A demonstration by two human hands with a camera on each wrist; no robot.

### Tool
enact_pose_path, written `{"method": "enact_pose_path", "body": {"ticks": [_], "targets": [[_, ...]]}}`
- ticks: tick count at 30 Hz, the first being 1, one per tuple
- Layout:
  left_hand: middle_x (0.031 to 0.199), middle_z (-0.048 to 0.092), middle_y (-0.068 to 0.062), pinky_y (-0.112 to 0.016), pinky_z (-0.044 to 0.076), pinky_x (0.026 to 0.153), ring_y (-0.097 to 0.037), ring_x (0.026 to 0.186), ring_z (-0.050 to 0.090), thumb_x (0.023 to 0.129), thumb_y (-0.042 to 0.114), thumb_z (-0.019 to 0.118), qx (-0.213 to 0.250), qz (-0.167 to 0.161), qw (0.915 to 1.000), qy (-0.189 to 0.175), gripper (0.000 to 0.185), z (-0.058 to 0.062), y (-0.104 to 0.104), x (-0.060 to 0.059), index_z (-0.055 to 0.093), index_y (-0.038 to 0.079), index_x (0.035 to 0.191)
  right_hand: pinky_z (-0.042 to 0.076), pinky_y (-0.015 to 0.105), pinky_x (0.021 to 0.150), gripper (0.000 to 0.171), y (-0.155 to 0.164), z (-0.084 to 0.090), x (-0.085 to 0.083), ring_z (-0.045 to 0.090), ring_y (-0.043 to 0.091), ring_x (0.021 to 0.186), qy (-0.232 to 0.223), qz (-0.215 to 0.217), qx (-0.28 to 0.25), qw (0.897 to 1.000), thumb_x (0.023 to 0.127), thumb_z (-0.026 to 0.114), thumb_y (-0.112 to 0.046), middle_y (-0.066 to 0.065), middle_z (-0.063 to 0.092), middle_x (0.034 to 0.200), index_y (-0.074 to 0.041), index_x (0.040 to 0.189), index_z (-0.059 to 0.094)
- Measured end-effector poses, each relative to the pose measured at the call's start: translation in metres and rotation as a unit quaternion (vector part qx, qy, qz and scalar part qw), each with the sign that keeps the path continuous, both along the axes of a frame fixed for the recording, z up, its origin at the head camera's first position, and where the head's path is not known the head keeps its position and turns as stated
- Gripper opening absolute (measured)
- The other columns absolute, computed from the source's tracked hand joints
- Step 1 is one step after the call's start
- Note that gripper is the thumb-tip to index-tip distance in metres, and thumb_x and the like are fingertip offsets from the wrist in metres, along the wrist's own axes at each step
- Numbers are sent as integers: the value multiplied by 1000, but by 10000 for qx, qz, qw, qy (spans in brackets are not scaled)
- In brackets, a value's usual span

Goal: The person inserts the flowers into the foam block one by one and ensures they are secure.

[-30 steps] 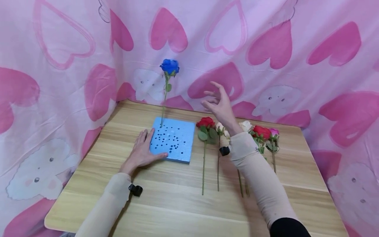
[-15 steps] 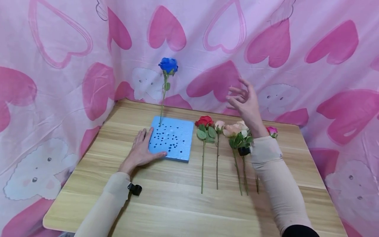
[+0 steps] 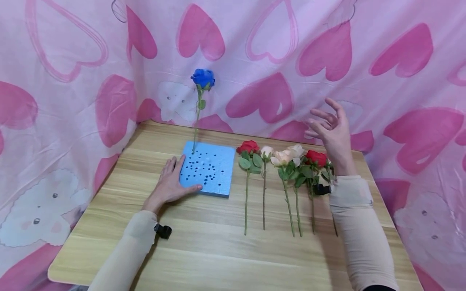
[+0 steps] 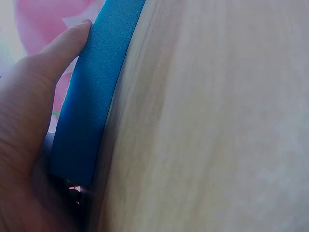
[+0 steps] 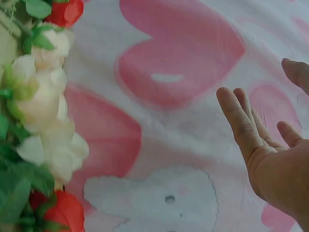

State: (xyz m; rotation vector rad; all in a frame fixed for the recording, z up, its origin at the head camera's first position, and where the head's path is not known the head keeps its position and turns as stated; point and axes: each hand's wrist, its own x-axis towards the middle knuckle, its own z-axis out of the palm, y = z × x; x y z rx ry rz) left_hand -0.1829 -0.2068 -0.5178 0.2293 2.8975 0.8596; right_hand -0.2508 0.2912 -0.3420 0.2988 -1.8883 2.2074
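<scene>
Blue foam block lies flat on the counter, top face full of small holes; left hand rests on the block's near-left corner, palm on the counter, fingers straight along the block's left edge, thumb against its near edge; left wrist view confirms the thumb flat against the blue side wall, nothing gripped; blue rose stands upright in a hole at the block's far-left corner, stem vertical, bloom against the pink heart cloth.

Right of the block: a row of roses lying on the counter, stems toward the person, blooms toward the cloth; nearest the block a red rose, then a pale pink bud, then cream roses, then a second red rose; a further stem past that is mostly hidden by the sleeve.

Right hand is raised in the air beyond the far end of that row, well apart from the block; fingers spread and loosely bent, holding nothing; right wrist view shows the open palm facing the cloth, cream blooms off to the side.
</scene>
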Motion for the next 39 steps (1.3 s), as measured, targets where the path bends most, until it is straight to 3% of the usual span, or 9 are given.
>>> {"method": "enact_pose_path", "body": {"ticks": [6, 15, 28, 39], "targets": [[173, -4, -22, -65, 2, 126, -41, 159, -6, 73, 87, 67, -23, 17, 10000, -20, 133, -1, -3, 0, -3, 25, 168, 60, 52, 79, 79, 20, 0, 5, 74, 30, 97, 115, -16, -319, 9994, 88, 77, 7, 24, 60, 135, -18, 154, 42], [172, -3, -23, -67, 1, 125, -43, 159, -5, 74, 85, 70, 37, 7, 10000, -28, 133, 0, -3, -1, -1, 22, 169, 58, 53, 74, 83, 54, 2, 15, 75, 34, 96, 63, -391, -823, 9958, 85, 77, 13, 24, 62, 133, -18, 154, 42], [173, -3, -22, -66, 1, 126, -42, 159, -5, 75, 86, 68, 21, 47, 10000, -59, 132, 0, -1, 0, -1, 23, 169, 61, 50, 74, 83, 97, -4, 37, 76, 32, 96, -345, -807, -943, 9917, 86, 76, 14, 21, 62, 133, -19, 153, 42], [172, -4, -23, -65, 1, 126, -43, 159, -6, 75, 85, 69, 36, 18, 10000, -81, 133, 2, 1, -1, -1, 22, 168, 62, 47, 75, 87, 118, -19, 55, 76, 26, 101, -855, -902, -613, 9903, 88, 77, 8, 15, 62, 137, -23, 159, 37]]}}
